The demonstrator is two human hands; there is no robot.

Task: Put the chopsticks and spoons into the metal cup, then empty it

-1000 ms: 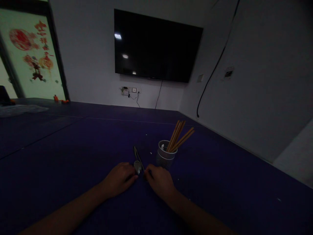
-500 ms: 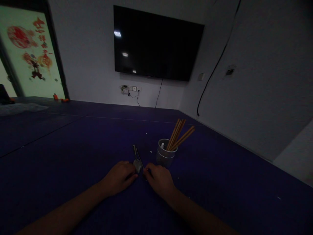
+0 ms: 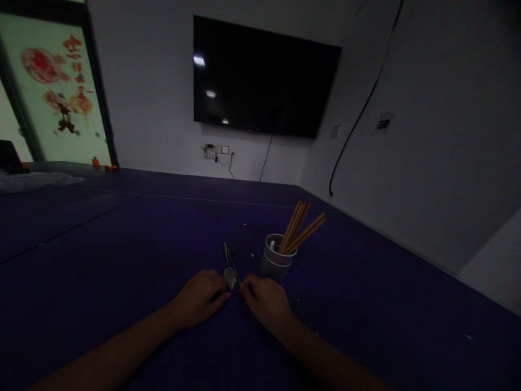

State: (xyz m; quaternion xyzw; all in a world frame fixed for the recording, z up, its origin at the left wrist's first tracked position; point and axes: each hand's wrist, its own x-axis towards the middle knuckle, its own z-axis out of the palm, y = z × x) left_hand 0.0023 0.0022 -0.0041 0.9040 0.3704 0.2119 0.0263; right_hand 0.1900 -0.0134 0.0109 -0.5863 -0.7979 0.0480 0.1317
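Spoon (image 3: 230, 278), bowl toward six o'clock — my left hand (image 3: 198, 300) beside, grip unclear; slim utensil (image 3: 233, 263) — my right hand (image 3: 268, 303) pinching, apparently to steady it.

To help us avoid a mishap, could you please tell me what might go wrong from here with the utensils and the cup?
The right hand is close to the cup, so a careless move might tip it. The sticks lean well beyond its rim and could spill or be snagged. The spoon lies right beside a slim utensil, so shifting one might drag the other.
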